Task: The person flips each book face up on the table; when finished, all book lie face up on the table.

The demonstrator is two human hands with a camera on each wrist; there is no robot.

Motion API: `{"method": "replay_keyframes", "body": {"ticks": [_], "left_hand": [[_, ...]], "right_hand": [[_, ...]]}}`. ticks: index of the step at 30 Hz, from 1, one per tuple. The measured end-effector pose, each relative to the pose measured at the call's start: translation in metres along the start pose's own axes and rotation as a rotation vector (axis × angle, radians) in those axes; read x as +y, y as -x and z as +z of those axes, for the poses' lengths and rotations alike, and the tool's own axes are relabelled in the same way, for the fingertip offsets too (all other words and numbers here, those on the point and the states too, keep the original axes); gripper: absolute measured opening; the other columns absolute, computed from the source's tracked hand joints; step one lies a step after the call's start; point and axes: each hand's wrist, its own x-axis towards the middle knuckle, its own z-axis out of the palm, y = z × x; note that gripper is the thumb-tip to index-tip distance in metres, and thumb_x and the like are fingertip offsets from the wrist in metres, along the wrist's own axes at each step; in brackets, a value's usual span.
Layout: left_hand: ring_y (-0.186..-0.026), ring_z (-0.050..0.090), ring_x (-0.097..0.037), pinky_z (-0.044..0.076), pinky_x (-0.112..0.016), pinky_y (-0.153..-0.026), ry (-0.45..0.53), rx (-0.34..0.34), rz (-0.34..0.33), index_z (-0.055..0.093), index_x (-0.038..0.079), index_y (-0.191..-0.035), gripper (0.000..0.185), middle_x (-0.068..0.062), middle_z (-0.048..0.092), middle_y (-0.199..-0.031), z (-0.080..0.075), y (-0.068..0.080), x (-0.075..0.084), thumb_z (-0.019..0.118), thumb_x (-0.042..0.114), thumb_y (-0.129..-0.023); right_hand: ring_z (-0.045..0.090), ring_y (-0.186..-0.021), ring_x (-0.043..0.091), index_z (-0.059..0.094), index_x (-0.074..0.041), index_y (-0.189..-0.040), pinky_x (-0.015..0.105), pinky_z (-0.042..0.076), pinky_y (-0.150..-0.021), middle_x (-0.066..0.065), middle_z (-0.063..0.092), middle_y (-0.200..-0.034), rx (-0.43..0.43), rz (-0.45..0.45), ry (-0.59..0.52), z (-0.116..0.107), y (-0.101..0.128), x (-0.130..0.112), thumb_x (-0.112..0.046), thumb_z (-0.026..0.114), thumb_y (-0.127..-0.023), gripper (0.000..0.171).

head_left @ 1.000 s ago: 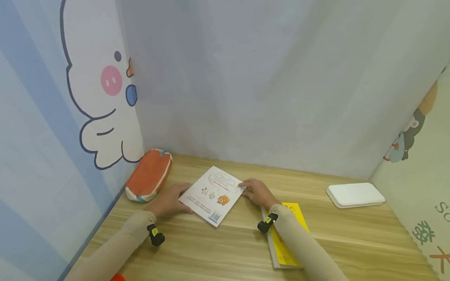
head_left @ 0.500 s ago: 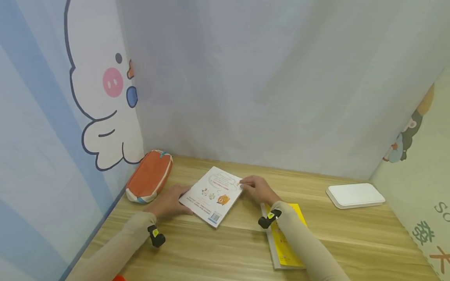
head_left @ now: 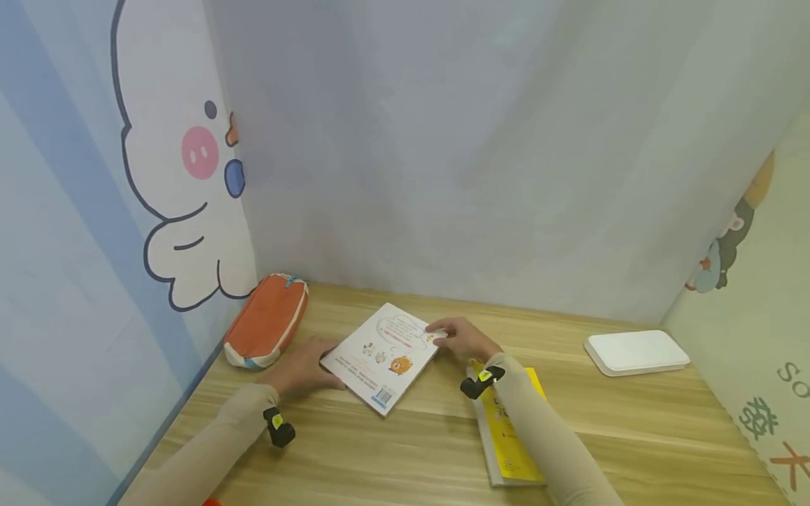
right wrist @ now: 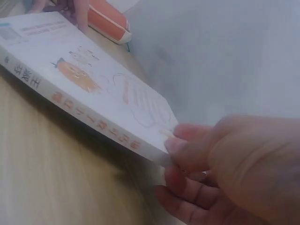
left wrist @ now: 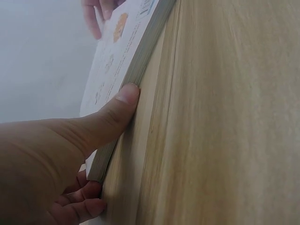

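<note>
White book (head_left: 382, 353) sits back cover up on the wooden table (head_left: 633, 436), angled diagonally, barcode corner toward the person, cartoon animals and a speech bubble printed on the cover. Its right-hand edge looks lifted slightly off the wood; the right wrist view shows a shadow under the spine.

Left hand (head_left: 304, 367) holds the book's left edge: thumb (left wrist: 123, 110) pressed against the page block, other fingers (left wrist: 79, 206) curled underneath, so it's clamped on the book. Right hand (head_left: 462, 339) pinches the far right corner: thumb on top of the cover, fingers (right wrist: 187, 199) curled below the edge. Also gripping the book. Both sleeves are beige, each wrist carrying a small black clip-on unit with a yellow mark.

Orange pencil case (head_left: 268, 320) lies just beside the left hand, at the table's back-left corner, against the wall with the white cartoon character (head_left: 183, 176). Case and book are near each other, not touching.

Yellow book (head_left: 509, 436) lies flat on the table under the right forearm, partly covered by the sleeve, close to the white book but apart from it.

White flat tray (head_left: 635, 351) sits well apart at the back right of the table, near the right wall panel with a small cartoon figure (head_left: 721, 253). Plain grey curtain behind.
</note>
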Motion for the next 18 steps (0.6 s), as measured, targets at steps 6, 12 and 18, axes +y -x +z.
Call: {"method": "replay_keyframes", "body": {"ticks": [6, 12, 18], "left_hand": [[-0.118, 0.057, -0.019, 0.047, -0.047, -0.106, -0.044, -0.001, -0.017, 0.058, 0.016, -0.147, 0.086, -0.006, 0.062, -0.134, 0.0038, -0.0025, -0.007, 0.09, 0.048, -0.074], [-0.114, 0.056, -0.02, 0.047, -0.047, -0.104, -0.073, -0.024, -0.003, 0.055, 0.014, -0.149, 0.088, -0.01, 0.062, -0.133, 0.0007, -0.0006, -0.0028, 0.089, 0.049, -0.075], [-0.115, 0.057, -0.02, 0.047, -0.047, -0.105, -0.082, -0.031, 0.0, 0.055, 0.014, -0.149, 0.088, -0.009, 0.062, -0.133, 0.0019, -0.0015, -0.0027, 0.089, 0.049, -0.076]], "right_hand": [[0.056, -0.133, 0.032, 0.072, -0.012, -0.128, 0.05, 0.045, -0.112, 0.013, 0.065, -0.141, -0.09, -0.057, 0.034, -0.0081, 0.0021, -0.0004, -0.011, 0.062, -0.101, 0.029], [0.058, -0.119, 0.026, 0.072, -0.008, -0.127, 0.038, 0.046, -0.1, 0.015, 0.067, -0.138, -0.07, -0.123, 0.057, -0.007, 0.0018, 0.0002, -0.016, 0.067, -0.1, 0.029], [0.06, -0.121, 0.027, 0.065, -0.01, -0.137, 0.044, 0.049, -0.106, 0.017, 0.061, -0.145, -0.032, -0.109, 0.0, -0.0025, 0.0033, 0.005, -0.02, 0.071, -0.098, 0.041]]}}
